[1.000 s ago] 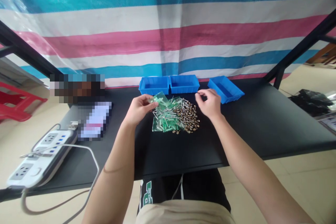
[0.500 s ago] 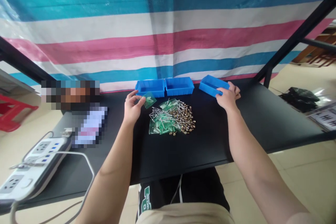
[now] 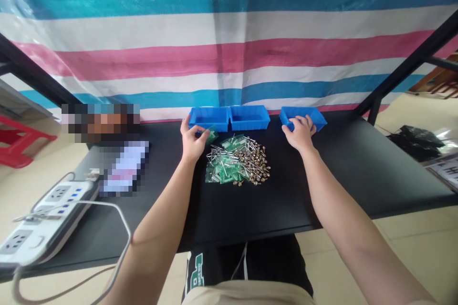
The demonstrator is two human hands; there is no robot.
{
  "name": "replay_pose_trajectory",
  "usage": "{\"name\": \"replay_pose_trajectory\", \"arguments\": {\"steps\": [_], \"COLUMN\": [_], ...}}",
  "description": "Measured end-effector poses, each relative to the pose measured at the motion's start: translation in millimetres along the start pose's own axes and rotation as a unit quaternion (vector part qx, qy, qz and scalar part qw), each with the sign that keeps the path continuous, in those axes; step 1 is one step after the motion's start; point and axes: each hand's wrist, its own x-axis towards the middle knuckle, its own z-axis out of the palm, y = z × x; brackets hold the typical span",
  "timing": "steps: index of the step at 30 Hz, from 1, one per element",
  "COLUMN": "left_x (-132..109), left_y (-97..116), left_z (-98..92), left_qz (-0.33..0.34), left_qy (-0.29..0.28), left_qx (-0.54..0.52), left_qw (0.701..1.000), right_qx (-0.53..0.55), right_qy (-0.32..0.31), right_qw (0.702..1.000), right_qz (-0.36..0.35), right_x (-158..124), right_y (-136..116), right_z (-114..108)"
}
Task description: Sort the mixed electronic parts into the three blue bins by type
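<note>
On the black counter, the left hand hovered just short of the left blue bin, which stood at about 1 o'clock from the palm. Its grip was pressed together on a small green piece, pinched between thumb and fingertips. The piece stuck out at roughly 2 o'clock from the hand, right beside the bin's near wall; I could not tell whether it touched that wall. The right hand lay at the right blue bin, which sat at 12 o'clock from the palm. Its grip was closed on the bin's near wall, with the fingers curled over the rim and the thumb against the outside. A middle blue bin stood touching the left one, and a gap of bare counter separated it from the right bin. Between the two forearms lay a mixed pile of green pieces, thin metal pins and small brass-coloured parts, at 4 o'clock from the left hand and 8 o'clock from the right, apart from both. A white power strip with its cable rested at the counter's corner, far out at 8 o'clock from the left hand.
</note>
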Motion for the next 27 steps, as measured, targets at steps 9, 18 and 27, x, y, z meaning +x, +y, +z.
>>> {"name": "replay_pose_trajectory", "arguments": {"steps": [9, 18, 27], "left_x": [4, -3, -32], "left_y": [-7, 6, 68], "left_z": [1.3, -2.2, 2.1], "left_qz": [-0.069, -0.046, -0.03], "left_qy": [0.05, 0.119, -0.03], "left_qx": [-0.038, -0.004, -0.185], "left_qw": [0.996, 0.992, 0.982], "right_qx": [0.03, 0.041, 0.137], "right_qy": [-0.053, 0.02, 0.004], "right_qw": [0.996, 0.997, 0.965], "right_qz": [-0.061, -0.068, -0.222], "right_x": [-5, -11, -54], "right_y": [-26, -32, -98], "right_z": [10, 5, -22]}}
